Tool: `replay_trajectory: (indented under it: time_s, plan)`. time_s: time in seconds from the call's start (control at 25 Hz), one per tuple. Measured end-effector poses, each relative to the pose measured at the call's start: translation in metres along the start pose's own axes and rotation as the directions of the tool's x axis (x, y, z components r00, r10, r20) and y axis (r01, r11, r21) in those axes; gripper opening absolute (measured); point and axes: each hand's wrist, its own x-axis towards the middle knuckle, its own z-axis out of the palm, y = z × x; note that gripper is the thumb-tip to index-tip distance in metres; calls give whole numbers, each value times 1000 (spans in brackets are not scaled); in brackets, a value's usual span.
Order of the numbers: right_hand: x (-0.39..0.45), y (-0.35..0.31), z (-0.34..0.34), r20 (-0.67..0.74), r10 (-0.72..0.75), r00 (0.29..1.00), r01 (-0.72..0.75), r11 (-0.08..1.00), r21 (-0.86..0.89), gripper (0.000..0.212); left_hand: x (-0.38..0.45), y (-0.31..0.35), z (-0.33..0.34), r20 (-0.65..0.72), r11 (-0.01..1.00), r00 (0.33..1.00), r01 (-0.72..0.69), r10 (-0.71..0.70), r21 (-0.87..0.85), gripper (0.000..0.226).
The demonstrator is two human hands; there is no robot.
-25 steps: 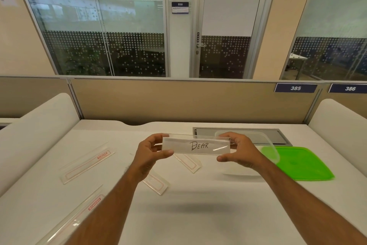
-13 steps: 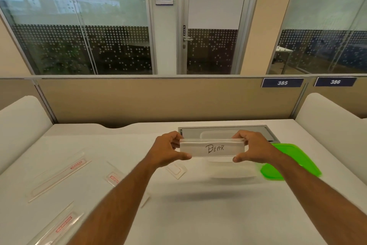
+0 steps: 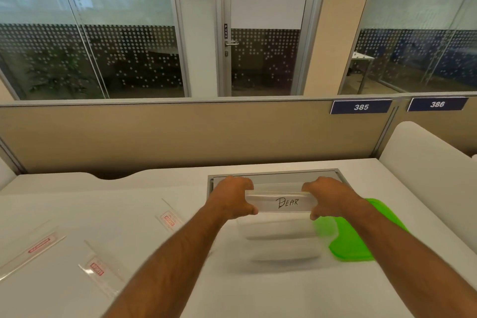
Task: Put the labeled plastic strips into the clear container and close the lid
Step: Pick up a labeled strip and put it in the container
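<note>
I hold a clear plastic strip [image 3: 284, 203] with a white label reading "DEAR" by its two ends, my left hand [image 3: 232, 196] on the left end and my right hand [image 3: 329, 196] on the right end. The strip hangs level just above the open clear container [image 3: 284, 240], which stands on the white table and looks blurred. The green lid [image 3: 361, 237] lies flat on the table to the right of the container, partly under my right forearm. Three more clear strips with red labels lie to the left: one [image 3: 169, 219] near the middle, one [image 3: 96, 270] nearer me, one [image 3: 36, 246] at far left.
A grey cable hatch [image 3: 273, 175] is set into the table behind my hands. A beige partition [image 3: 180, 134] runs along the table's far edge. A white padded divider [image 3: 426, 152] rises at the right side.
Both hands have carried the "DEAR" strip forward and right, from in front of the container to just over its opening. The view has shifted right, so the loose strips sit further left.
</note>
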Motion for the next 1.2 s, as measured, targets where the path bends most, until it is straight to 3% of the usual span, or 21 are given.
replay_trajectory:
  time_s: [0.16,0.48,0.68,0.96,1.2]
  plan:
    - [19,-1,13,30,-21,999,25,992,-121,61,17,-2,20,52,983,998,17,-27,185,61]
    - [38,-13,41,89,-37,995,58,967,-248,45,26,0,45,117,769,985,-172,127,616,25]
    - [42,-21,55,125,-26,992,59,960,-274,40,37,7,57,210,697,976,-191,59,692,22]
    - [46,-23,62,133,-26,991,70,938,-340,36,42,3,76,250,688,968,-171,-16,705,30]
    - [38,-24,58,105,-47,993,72,966,-248,40,36,5,67,217,743,974,-192,65,641,25]
